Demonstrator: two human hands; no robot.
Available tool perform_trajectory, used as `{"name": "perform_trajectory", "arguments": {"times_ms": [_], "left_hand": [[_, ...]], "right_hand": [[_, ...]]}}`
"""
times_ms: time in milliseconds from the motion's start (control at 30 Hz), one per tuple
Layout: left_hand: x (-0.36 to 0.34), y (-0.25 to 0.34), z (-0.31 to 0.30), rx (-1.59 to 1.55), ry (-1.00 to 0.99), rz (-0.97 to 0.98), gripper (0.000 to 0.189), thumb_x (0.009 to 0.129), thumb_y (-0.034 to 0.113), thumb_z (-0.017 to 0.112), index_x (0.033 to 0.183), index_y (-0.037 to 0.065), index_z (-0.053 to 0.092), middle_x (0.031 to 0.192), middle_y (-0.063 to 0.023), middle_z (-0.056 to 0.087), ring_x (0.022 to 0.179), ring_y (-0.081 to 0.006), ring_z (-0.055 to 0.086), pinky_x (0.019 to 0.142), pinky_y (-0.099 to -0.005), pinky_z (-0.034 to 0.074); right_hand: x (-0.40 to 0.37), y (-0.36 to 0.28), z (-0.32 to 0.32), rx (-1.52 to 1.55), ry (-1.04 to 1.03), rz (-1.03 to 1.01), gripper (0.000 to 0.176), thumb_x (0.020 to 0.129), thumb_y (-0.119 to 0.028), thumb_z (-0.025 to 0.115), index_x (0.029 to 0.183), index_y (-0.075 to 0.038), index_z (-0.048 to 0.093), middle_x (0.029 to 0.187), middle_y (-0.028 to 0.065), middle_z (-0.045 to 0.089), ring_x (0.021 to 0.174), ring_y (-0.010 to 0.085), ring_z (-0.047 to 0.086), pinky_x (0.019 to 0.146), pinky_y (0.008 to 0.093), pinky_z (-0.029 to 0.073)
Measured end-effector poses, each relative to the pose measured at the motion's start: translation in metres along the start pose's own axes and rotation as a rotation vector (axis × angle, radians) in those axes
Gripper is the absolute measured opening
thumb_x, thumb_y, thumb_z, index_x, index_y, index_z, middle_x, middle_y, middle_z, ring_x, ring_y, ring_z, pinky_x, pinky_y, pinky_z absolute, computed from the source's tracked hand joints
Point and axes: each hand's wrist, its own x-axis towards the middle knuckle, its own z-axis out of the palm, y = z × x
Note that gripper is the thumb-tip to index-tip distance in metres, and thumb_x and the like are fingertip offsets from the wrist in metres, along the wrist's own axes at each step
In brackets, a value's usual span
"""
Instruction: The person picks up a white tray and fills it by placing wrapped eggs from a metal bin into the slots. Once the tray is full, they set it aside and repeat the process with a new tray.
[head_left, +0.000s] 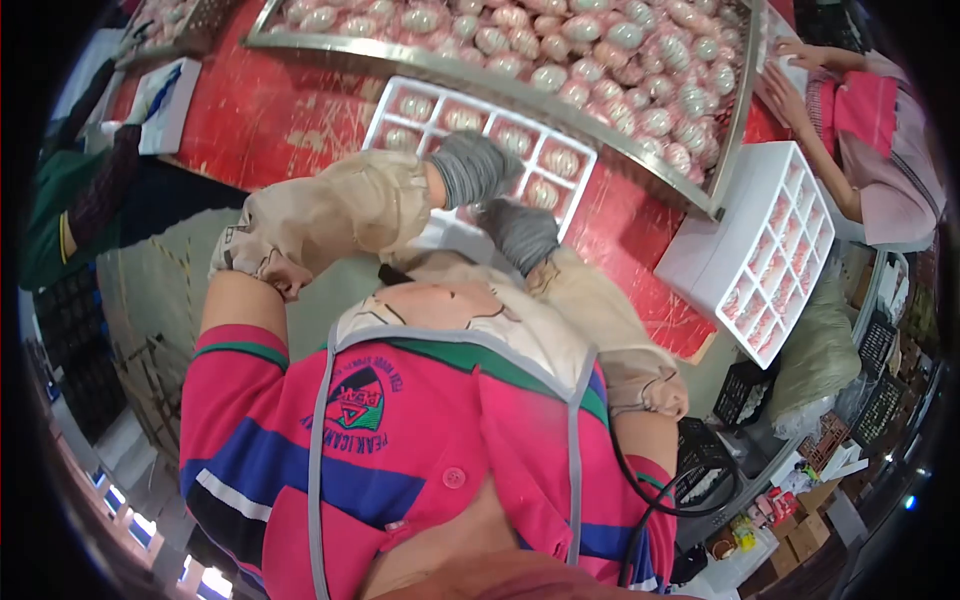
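A white compartment tray (487, 121) lies on the red table, with silvery-pink wrapped, egg-like items in its cells. My left hand (474, 170), in a grey glove, is over the middle of the tray and hides some cells. My right hand (522, 236), also gloved in grey, is at the tray's near edge, just below and right of the left. The fingers of both hands are blurred or turned away, so any item in them cannot be made out. One wrapped item (542, 194) shows in a cell beside my right hand.
A metal-rimmed bin (430, 62) heaped with wrapped items spans the far side of the red table (250, 110). At right, stacked white trays (775, 250) stand near a person in pink (880, 130). Another person's dark sleeve (105, 175) and a white box (168, 105) are at left.
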Motion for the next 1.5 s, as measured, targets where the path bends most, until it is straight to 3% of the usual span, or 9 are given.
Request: {"name": "perform_trajectory", "arguments": {"times_ms": [167, 567, 733, 800, 1000, 1067, 1133, 1267, 1500], "left_hand": [[0.118, -0.044, -0.038, 0.152, 0.504, 0.024, 0.026, 0.08, 0.021, 0.056, 0.105, 0.013, 0.059, 0.104, -0.0091, 0.058, 0.1, -0.026, 0.055, 0.082, -0.0387, 0.046], [0.221, -0.094, -0.026, 0.501, 0.594, -0.034, 0.051, 0.073, 0.033, 0.065, 0.121, 0.019, 0.052, 0.107, -0.0095, 0.06, 0.098, -0.0252, 0.056, 0.081, -0.0476, 0.042], [0.169, -0.098, -0.072, 0.046, 0.44, -0.296, 0.052, 0.071, 0.033, 0.072, 0.116, 0.013, 0.055, 0.107, -0.0115, 0.061, 0.097, -0.0278, 0.059, 0.08, -0.0435, 0.046], [0.112, -0.055, -0.127, -0.144, 0.28, -0.473, 0.03, 0.09, 0.021, 0.049, 0.116, 0.008, 0.056, 0.111, -0.0131, 0.059, 0.102, -0.0265, 0.058, 0.085, -0.0424, 0.048], [0.012, -0.093, -0.077, -0.982, 0.577, 0.041, 0.049, 0.068, 0.023, 0.078, 0.109, 0.006, 0.057, 0.098, -0.0068, 0.062, 0.09, -0.0189, 0.059, 0.081, -0.0358, 0.047], [-0.036, -0.078, -0.053, -1.288, 0.24, 0.071, 0.048, 0.068, 0.016, 0.08, 0.108, 0.004, 0.056, 0.094, -0.0044, 0.06, 0.088, -0.015, 0.056, 0.079, -0.0313, 0.048], [-0.07, -0.092, 0.002, -0.626, 0.27, 0.306, 0.047, 0.068, 0.017, 0.078, 0.107, 0.005, 0.055, 0.093, -0.0068, 0.06, 0.089, -0.0179, 0.057, 0.079, -0.0331, 0.048], [-0.104, -0.082, 0.039, -0.693, -0.093, 0.014, 0.052, 0.066, 0.018, 0.077, 0.113, 0.007, 0.057, 0.105, -0.0133, 0.06, 0.098, -0.0285, 0.059, 0.086, -0.0365, 0.047], [-0.133, -0.076, 0.062, -0.077, 0.301, -0.101, 0.039, 0.072, 0.026, 0.069, 0.107, 0.008, 0.062, 0.098, -0.0125, 0.059, 0.091, -0.0304, 0.059, 0.078, -0.0405, 0.048]], "right_hand": [[-0.022, 0.012, 0.023, 0.292, 0.255, 0.028, 0.028, 0.091, -0.033, 0.047, 0.098, -0.012, 0.064, 0.091, 0.0132, 0.065, 0.079, 0.0312, 0.063, 0.067, 0.041, 0.049], [-0.029, 0.025, 0.004, 0.469, 0.319, 0.051, 0.026, 0.088, -0.026, 0.056, 0.104, -0.007, 0.063, 0.089, 0.0159, 0.065, 0.078, 0.0325, 0.064, 0.068, 0.0399, 0.051], [-0.033, 0.025, 0.0, 0.511, 0.331, 0.099, 0.03, 0.09, -0.03, 0.055, 0.108, -0.007, 0.062, 0.083, 0.0171, 0.065, 0.074, 0.0316, 0.065, 0.064, 0.0386, 0.052], [-0.032, 0.029, 0.011, 0.471, 0.313, 0.08, 0.03, 0.09, -0.028, 0.056, 0.108, -0.005, 0.061, 0.079, 0.0169, 0.065, 0.072, 0.0288, 0.066, 0.063, 0.0368, 0.052], [-0.031, 0.025, 0.004, 0.614, 0.349, 0.088, 0.023, 0.089, -0.02, 0.059, 0.106, -0.003, 0.061, 0.078, 0.0132, 0.066, 0.07, 0.0192, 0.067, 0.063, 0.0307, 0.052], [-0.032, 0.023, 0.002, 0.602, 0.426, 0.048, 0.024, 0.089, -0.027, 0.055, 0.103, -0.008, 0.062, 0.082, 0.0126, 0.066, 0.068, 0.0272, 0.066, 0.059, 0.0378, 0.051], [-0.031, 0.017, -0.002, 0.643, 0.406, 0.037, 0.022, 0.089, -0.026, 0.056, 0.103, -0.01, 0.062, 0.081, 0.0118, 0.066, 0.067, 0.0271, 0.066, 0.058, 0.0369, 0.051], [-0.015, -0.017, -0.022, 0.348, 0.296, -0.121, 0.029, 0.089, -0.028, 0.056, 0.108, -0.007, 0.061, 0.078, 0.0157, 0.067, 0.068, 0.0256, 0.067, 0.06, 0.0359, 0.052], [0.039, -0.033, 0.004, -0.099, 0.095, -0.155, 0.024, 0.087, -0.027, 0.048, 0.096, -0.006, 0.054, 0.068, 0.0114, 0.064, 0.058, 0.0266, 0.064, 0.049, 0.0465, 0.046]]}}
